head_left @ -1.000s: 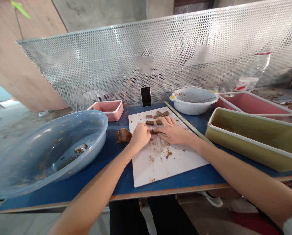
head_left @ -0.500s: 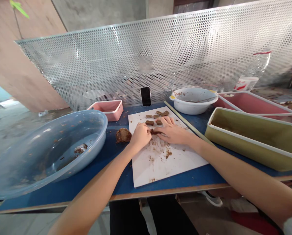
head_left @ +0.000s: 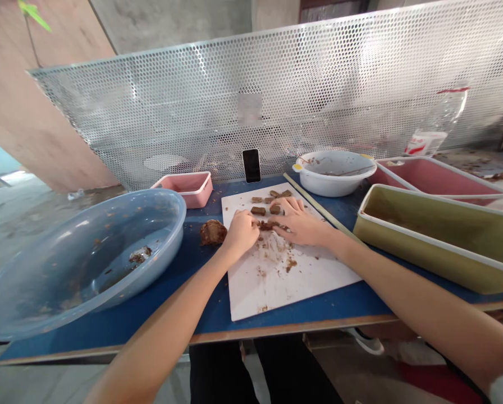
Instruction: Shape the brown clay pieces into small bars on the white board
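Observation:
A dark brown, clay-like strip [head_left: 266,226] lies across the white board [head_left: 285,286], between my two hands. My left hand [head_left: 242,229] is curled closed at the strip's left end, its fingertips partly hidden. My right hand [head_left: 298,223] grips the right end, thumb in front and fingers behind. Just beyond the hands, several short brown blocks [head_left: 258,211] rest on the board. Brown smears and crumbs [head_left: 291,264] mark its surface nearer me. Left of the board sits a larger brown lump [head_left: 212,232] on the blue table.
A big blue basin [head_left: 150,280] stands left, a small pink box [head_left: 199,193] behind it. A phone [head_left: 251,166] leans against the perforated metal screen [head_left: 184,112]. To the right are a pale stick [head_left: 319,206], a white bowl [head_left: 331,185], a pink tray [head_left: 449,177] and an olive trough [head_left: 428,241].
My right hand's fingers have shifted slightly back and right, so more of the brown strip shows between the hands. My left hand has barely moved.

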{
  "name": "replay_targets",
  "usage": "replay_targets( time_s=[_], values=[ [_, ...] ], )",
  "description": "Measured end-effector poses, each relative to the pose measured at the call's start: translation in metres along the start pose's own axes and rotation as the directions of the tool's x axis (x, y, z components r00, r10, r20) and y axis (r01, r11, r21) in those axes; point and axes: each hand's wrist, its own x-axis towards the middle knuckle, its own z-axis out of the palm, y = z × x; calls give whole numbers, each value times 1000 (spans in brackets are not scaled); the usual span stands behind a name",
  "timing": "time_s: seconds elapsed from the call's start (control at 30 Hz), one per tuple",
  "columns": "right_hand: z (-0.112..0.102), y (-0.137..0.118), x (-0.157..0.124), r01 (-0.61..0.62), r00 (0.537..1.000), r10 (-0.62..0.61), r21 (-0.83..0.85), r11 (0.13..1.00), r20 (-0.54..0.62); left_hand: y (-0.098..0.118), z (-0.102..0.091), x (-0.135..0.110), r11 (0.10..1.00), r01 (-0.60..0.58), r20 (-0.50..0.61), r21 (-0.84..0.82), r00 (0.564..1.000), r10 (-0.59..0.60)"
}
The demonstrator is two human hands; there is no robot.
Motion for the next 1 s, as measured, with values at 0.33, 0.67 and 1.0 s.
replay_targets(
  time_s=[0.33,0.67,1.0],
  values=[
    [0,2,-3,11,999,-9,40,999,-41,3,-6,-2,1000,6,5,17,1000,-6],
    [1,0,-2,26,1000,-25,14,1000,-7,1,0,-1,1000,-2,-4,-1,1000,2],
    [2,0,-2,17,1000,-17,19,1000,-6,0,0,-1,1000,0,-6,4,1000,0]
  ],
)
